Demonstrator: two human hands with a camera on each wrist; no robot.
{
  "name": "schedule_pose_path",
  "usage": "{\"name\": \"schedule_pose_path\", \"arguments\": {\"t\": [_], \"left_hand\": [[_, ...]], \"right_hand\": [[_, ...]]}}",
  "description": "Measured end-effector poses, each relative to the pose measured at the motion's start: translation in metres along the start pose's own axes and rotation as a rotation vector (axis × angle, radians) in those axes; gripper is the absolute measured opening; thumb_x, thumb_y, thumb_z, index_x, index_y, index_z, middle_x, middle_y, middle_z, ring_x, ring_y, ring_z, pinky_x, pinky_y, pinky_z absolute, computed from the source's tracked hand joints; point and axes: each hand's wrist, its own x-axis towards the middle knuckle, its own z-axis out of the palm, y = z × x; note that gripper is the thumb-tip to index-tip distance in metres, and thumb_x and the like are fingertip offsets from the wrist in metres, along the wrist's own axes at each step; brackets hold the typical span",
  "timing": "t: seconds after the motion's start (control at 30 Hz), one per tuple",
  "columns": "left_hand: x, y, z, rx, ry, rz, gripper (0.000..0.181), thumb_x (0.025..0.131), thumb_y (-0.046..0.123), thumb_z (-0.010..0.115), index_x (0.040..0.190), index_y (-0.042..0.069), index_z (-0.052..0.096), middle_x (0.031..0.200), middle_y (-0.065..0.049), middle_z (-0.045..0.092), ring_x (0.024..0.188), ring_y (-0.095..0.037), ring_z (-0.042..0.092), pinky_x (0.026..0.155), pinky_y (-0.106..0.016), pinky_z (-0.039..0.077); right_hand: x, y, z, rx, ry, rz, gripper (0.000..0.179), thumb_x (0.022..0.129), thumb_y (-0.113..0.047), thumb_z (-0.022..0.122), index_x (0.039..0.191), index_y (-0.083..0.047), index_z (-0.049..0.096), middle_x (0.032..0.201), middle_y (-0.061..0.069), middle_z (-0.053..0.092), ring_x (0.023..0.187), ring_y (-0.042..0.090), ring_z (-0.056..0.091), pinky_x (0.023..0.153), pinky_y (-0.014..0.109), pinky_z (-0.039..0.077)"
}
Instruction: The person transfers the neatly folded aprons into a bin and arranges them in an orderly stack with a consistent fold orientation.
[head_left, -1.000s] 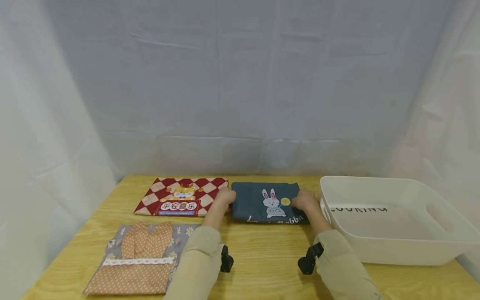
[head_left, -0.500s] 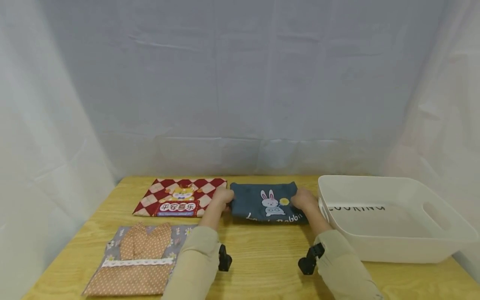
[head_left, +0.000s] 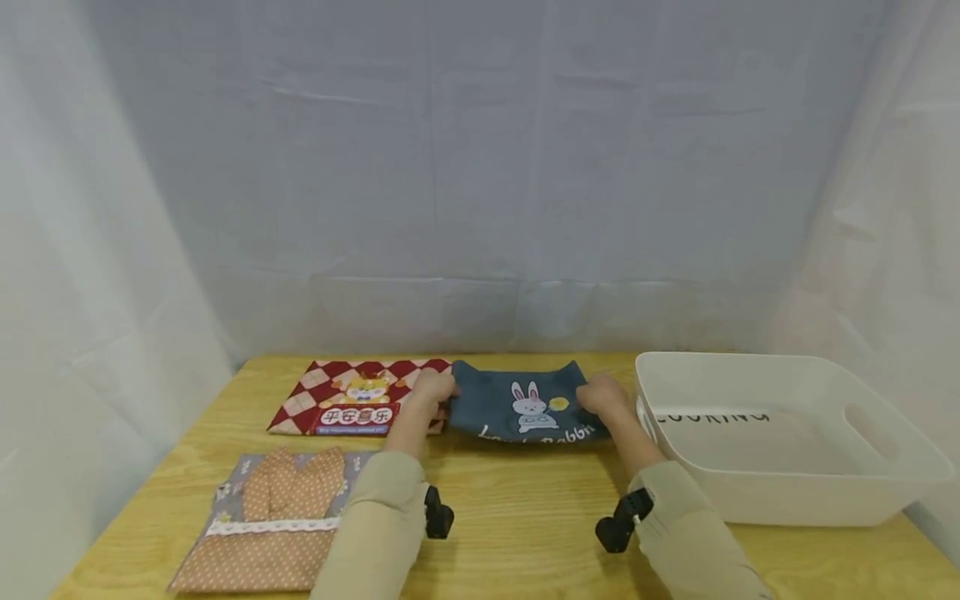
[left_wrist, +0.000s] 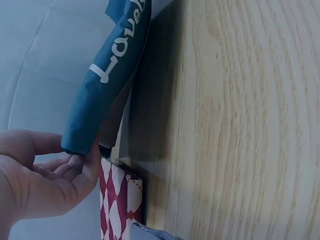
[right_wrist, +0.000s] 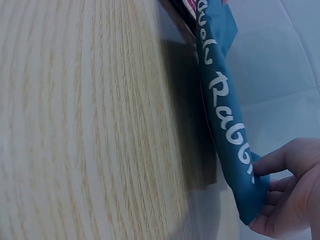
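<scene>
A folded dark teal cloth (head_left: 491,404) printed with a white rabbit and lettering hangs between both hands, bowed in the middle. Its left side is pinched by my left hand (head_left: 433,390), with the thumb on top and fingers beneath in the left wrist view. My right hand (head_left: 602,393) pinches the opposite side; in the right wrist view its thumb (right_wrist: 275,162) lies on the lettered face. Below the cloth's front edge (left_wrist: 107,75) a shadow falls on the wooden table (left_wrist: 240,120). Behind my left hand lies a folded red-and-cream checked cloth (head_left: 300,408), partly covered by that hand.
A white plastic basin (head_left: 795,500) with handle holes and black lettering stands right of my right forearm. At the front left lies a folded grey floral cloth with brown dotted parts (head_left: 262,558), partly behind my left sleeve. A pale curtain (head_left: 480,208) hangs behind the table.
Both hands have shifted left with the teal cloth, the left hand further over the checked cloth. The teal cloth has risen a little and now sags along its back edge.
</scene>
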Motion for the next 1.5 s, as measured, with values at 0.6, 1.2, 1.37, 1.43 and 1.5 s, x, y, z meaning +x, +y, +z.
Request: {"name": "schedule_pose_path", "arguments": {"t": [0.6, 1.2, 1.37, 1.43, 1.5], "left_hand": [[0.002, 0.003, -0.028, -0.030, -0.035, 0.020, 0.026, 0.079, -0.006, 0.053, 0.104, -0.011, 0.052, 0.099, -0.020, 0.053, 0.082, -0.032, 0.061, 0.073, -0.047, 0.052], [0.004, 0.007, -0.057, -0.273, -0.295, 0.028, 0.045, 0.090, 0.001, 0.046, 0.129, -0.018, 0.034, 0.125, -0.028, 0.045, 0.100, -0.028, 0.056, 0.088, -0.036, 0.048], [-0.001, 0.012, -0.065, -0.326, -0.328, -0.009, 0.045, 0.096, 0.007, 0.044, 0.134, -0.014, 0.032, 0.122, -0.020, 0.047, 0.096, -0.022, 0.054, 0.093, -0.039, 0.044], [0.000, 0.012, -0.067, -0.316, -0.341, -0.006, 0.043, 0.096, 0.006, 0.043, 0.132, -0.014, 0.034, 0.113, -0.018, 0.053, 0.092, -0.021, 0.056, 0.093, -0.039, 0.044], [0.001, 0.012, -0.070, -0.304, -0.335, -0.003, 0.040, 0.095, 0.005, 0.044, 0.129, -0.015, 0.037, 0.101, -0.014, 0.058, 0.086, -0.019, 0.059, 0.091, -0.038, 0.046]], "right_hand": [[-0.002, -0.009, 0.004, 0.386, -0.119, 0.082, 0.035, 0.069, 0.004, 0.060, 0.103, 0.014, 0.056, 0.093, 0.017, 0.054, 0.071, 0.022, 0.051, 0.052, 0.028, 0.047], [0.026, 0.002, 0.014, 0.671, -0.263, 0.050, 0.064, 0.070, 0.008, 0.062, 0.130, 0.010, 0.041, 0.113, 0.020, 0.048, 0.086, 0.028, 0.055, 0.069, 0.033, 0.050], [0.046, 0.018, 0.023, 0.734, -0.290, -0.006, 0.055, 0.071, 0.004, 0.066, 0.121, 0.011, 0.046, 0.094, 0.014, 0.053, 0.076, 0.023, 0.054, 0.066, 0.033, 0.050], [0.031, 0.006, 0.012, 0.724, -0.278, 0.033, 0.048, 0.076, 0.003, 0.062, 0.120, 0.012, 0.047, 0.088, 0.011, 0.054, 0.072, 0.020, 0.054, 0.065, 0.031, 0.049], [0.008, -0.010, -0.002, 0.734, -0.278, 0.038, 0.040, 0.082, 0.002, 0.056, 0.120, 0.014, 0.046, 0.084, 0.009, 0.055, 0.068, 0.016, 0.055, 0.064, 0.028, 0.049]]}}
